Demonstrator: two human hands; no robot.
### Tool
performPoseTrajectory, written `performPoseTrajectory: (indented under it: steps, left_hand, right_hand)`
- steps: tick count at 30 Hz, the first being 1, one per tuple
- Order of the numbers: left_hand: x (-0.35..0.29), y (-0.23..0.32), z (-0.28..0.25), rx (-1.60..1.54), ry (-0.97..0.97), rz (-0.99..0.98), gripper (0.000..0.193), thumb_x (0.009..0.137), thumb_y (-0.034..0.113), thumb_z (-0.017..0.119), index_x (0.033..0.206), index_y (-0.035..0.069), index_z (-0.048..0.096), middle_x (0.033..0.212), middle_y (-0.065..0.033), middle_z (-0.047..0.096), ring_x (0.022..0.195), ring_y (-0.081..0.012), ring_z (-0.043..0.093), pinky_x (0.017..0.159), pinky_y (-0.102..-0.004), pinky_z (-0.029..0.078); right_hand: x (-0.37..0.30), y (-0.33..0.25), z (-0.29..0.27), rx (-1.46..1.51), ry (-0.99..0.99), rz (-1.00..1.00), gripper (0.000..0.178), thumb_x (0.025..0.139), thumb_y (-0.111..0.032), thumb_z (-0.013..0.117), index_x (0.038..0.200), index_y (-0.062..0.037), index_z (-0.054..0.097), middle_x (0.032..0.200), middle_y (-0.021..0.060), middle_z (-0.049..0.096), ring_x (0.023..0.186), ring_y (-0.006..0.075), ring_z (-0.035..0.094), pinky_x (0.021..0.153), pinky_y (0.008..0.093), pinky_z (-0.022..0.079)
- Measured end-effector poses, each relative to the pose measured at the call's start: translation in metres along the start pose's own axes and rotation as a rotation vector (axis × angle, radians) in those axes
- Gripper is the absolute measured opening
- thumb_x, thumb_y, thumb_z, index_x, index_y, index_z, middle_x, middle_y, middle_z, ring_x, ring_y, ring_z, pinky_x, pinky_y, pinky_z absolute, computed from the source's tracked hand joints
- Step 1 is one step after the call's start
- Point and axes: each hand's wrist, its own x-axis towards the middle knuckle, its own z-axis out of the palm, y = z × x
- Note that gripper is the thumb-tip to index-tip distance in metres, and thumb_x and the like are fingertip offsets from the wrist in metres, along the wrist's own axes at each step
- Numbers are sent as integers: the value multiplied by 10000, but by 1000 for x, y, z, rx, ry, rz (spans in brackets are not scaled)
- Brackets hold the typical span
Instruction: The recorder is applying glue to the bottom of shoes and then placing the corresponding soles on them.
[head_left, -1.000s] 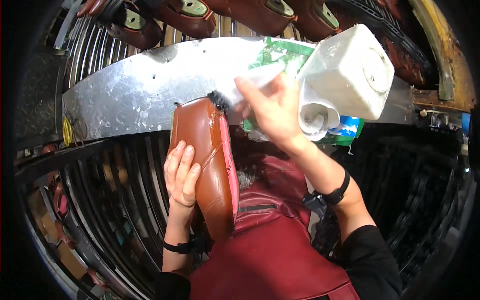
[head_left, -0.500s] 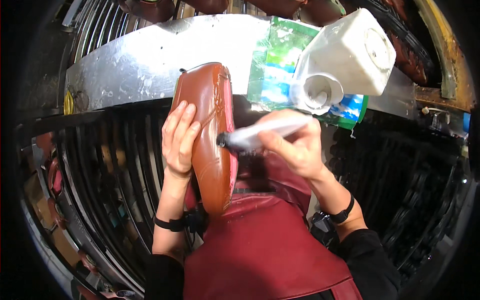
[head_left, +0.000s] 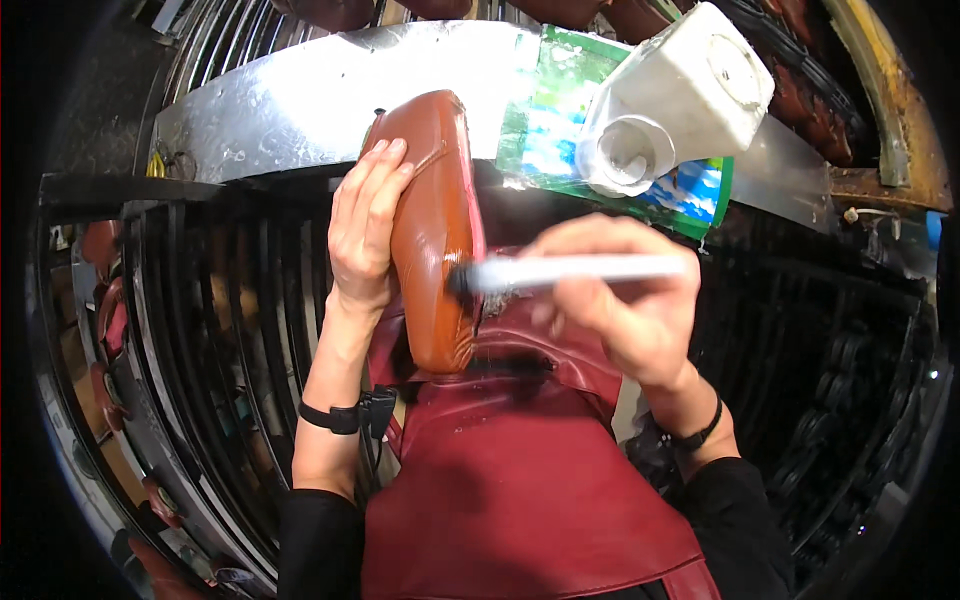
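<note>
And there's the brown shoe (head_left: 430,250) just left of centre, the left hand (head_left: 362,240) clasping its side; at centre right, the right hand (head_left: 640,310) pinches a white-handled brush (head_left: 590,268) in its grip, blurred dark tip at the shoe's side!

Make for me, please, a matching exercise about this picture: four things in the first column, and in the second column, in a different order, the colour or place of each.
Things:
1. Shoe
2. Brush
3. Apron
4. Container

Colours and places:
A. Dark red, below the two hands in the picture
B. White, on the metal bench
C. Brown, with the left hand on it
D. Pale handle and dark tip, held in the right hand

Right pairs: 1-C, 2-D, 3-A, 4-B.
</note>
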Motion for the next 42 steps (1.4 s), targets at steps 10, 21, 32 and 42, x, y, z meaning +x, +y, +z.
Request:
performPoseTrajectory:
  steps: [10, 21, 32, 42]
  left_hand:
    - [47, 7, -11, -9, -96, -119, 492, 828, -4, 689, 1317, 12, 638, 1312, -189, 696, 1243, -378, 658, 1077, -470, 517]
    - [135, -17, -28, -330, -320, -348, 820, 594, -39, 895, 1350, 10, 580, 1180, -210, 697, 1126, -414, 669, 971, -433, 539]
    - [83, -68, 2, -1048, 43, -803, 945, 567, -190, 871, 1448, -13, 576, 1358, -141, 654, 1221, -259, 665, 972, -363, 599]
    - [-7, 17, -15, -1165, 15, -1033, 882, 701, 175, 887, 1446, -132, 529, 1381, -255, 645, 1286, -320, 642, 1136, -424, 473]
  right_hand:
    - [26, -45, 3, -343, -266, -484, 205, 748, -28, 790, 909, 59, 697, 876, 218, 756, 772, 270, 757, 704, 338, 618]
    - [108, -82, -15, -480, -214, -790, 275, 687, -32, 724, 942, 67, 693, 977, 248, 761, 834, 312, 737, 806, 404, 572]
    - [51, 31, -59, -85, 509, -162, 147, 979, -107, 769, 1012, 32, 732, 754, 46, 704, 592, 88, 635, 518, 221, 458]
    - [43, 62, -61, -168, 831, -124, 145, 994, -82, 746, 973, 61, 726, 763, 84, 703, 526, 130, 640, 453, 244, 480]
